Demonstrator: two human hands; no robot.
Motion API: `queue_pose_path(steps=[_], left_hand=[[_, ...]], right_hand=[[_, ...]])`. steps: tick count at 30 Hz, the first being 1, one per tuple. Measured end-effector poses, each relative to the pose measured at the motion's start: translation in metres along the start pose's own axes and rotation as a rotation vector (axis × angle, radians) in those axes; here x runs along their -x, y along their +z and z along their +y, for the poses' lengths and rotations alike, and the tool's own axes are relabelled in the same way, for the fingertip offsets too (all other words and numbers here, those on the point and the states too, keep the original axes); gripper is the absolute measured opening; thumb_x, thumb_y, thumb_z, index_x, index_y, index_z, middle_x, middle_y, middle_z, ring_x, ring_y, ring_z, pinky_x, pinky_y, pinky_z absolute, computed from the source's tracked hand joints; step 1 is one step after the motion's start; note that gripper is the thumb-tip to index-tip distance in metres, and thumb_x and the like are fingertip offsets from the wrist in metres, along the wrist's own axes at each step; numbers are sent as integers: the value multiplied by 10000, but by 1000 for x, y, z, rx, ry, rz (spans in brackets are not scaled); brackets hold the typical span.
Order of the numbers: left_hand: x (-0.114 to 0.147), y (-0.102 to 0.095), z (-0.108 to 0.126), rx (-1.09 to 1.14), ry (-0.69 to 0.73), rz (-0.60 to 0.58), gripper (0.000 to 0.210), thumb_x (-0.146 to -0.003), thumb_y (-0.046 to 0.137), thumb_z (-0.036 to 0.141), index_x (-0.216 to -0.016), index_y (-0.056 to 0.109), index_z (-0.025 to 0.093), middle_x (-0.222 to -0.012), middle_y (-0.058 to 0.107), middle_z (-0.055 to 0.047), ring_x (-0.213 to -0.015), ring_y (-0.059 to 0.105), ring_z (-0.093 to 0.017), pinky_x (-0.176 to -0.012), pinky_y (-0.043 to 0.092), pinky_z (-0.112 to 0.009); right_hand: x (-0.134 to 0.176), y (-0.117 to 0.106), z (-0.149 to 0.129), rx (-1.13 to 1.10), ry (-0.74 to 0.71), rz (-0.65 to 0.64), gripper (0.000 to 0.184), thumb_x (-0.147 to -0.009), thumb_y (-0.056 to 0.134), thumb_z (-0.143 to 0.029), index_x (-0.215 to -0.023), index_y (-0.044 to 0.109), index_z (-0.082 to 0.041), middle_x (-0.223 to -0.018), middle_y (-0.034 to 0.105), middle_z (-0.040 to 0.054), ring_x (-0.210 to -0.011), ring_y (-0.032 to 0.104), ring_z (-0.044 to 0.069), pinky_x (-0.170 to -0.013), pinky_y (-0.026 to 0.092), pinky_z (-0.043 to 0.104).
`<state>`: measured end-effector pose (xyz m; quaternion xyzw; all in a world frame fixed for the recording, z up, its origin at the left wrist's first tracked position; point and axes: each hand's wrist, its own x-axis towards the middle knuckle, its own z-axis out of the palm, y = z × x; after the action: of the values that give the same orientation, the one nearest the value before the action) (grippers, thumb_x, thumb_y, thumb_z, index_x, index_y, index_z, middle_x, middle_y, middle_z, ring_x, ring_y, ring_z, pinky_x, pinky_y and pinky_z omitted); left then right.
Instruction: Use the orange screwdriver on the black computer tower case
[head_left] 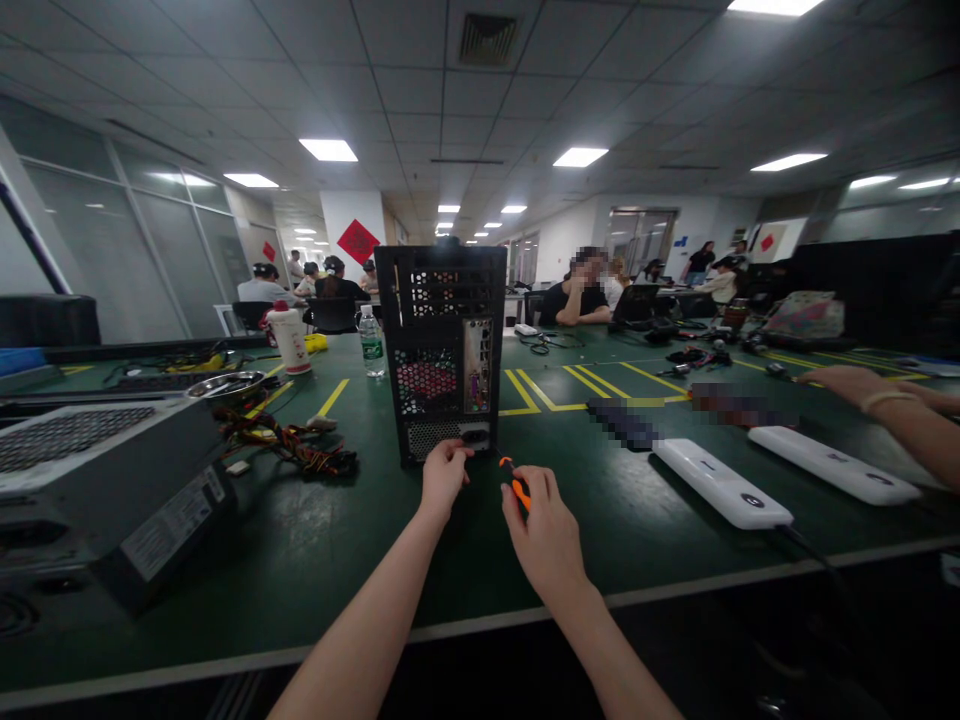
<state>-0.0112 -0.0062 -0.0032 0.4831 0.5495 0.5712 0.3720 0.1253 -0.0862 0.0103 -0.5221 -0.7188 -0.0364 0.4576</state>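
Note:
A black computer case stands upright on the green table with its back panel toward me. In its lower part sits the power supply, a perforated plate with a socket. My left hand is at the case's bottom edge, in front of that plate. Its fingers are curled together; whatever is between the fingertips is too small or hidden to tell. My right hand is closed around an orange and black screwdriver. The tool's tip points toward the case's lower right corner; whether it touches cannot be told.
Grey power supply units stand at the left beside bundled cables and a metal bowl. A water bottle and a white cup are behind. White power banks lie right, near another person's hand.

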Motion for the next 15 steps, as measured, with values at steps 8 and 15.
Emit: queue_pose_path(steps=[8, 15], left_hand=[[3, -3, 2, -256, 125, 60, 247, -727, 441, 141, -960, 524, 139, -896, 625, -70, -392, 470, -48, -460, 382, -186], [4, -3, 6, -263, 150, 66, 285, -726, 426, 127, -992, 528, 128, -965, 608, -85, -373, 466, -34, -472, 394, -190]], right_hand=[[1, 0, -1, 6, -17, -14, 181, -828, 327, -240, -968, 414, -168, -899, 503, 66, -762, 546, 155, -624, 450, 276], [1, -1, 1, 29, 43, -34, 234, -844, 315, -334, -967, 415, -162, -884, 547, 63, -749, 562, 163, -618, 435, 275]])
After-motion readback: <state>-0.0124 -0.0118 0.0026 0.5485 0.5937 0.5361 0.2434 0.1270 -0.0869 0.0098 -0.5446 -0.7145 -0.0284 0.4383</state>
